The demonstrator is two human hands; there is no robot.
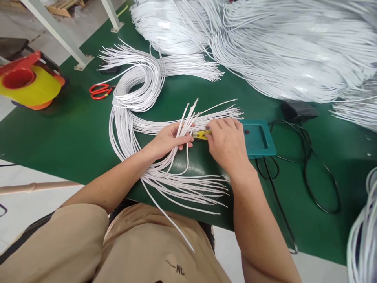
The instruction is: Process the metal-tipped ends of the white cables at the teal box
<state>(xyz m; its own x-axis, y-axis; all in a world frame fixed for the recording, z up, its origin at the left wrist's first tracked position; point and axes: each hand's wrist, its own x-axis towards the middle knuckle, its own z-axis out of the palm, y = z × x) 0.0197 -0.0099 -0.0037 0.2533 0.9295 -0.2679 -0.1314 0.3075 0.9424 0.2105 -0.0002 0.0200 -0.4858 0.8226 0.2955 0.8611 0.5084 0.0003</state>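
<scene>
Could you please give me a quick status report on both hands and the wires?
Left hand gripping white wires. Right hand holding yellow tool. Teal tray beside right hand.

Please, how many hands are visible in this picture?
2. The left hand holds several white wires; the right hand holds a yellow tool, partly hidden by its fingers.

green tabletop (53, 133), pale floor (92, 29), white posts (57, 31)
</scene>
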